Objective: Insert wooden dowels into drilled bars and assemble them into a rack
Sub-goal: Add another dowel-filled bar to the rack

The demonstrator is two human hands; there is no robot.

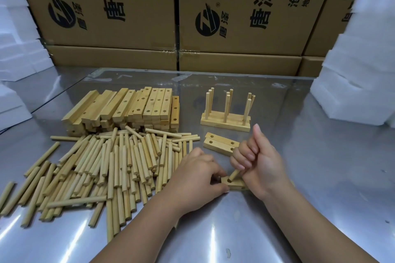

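Now my right hand [257,164] grips a dowel [234,174], its end at the bar [236,186] my left hand [197,177] pinches; dowel pile [119,166] at nine o'clock.

Shiny metal table [224,230], reflective, with a clear sheet over its far part. Left of centre sat a stack of drilled bars [136,109], side by side, holes up. Just in front, touching it, a loose pile of dowels [111,166] spread toward the left edge. Right of the stack, apart, stood a finished rack [226,123] with upright dowels. Just nearer lay two loose bars [220,144] side by side. Nearest, a single bar [235,186] lay flat, a tilted dowel [233,175] in one hole. White foam blocks [359,74] sat at right, more foam [12,111] at left.
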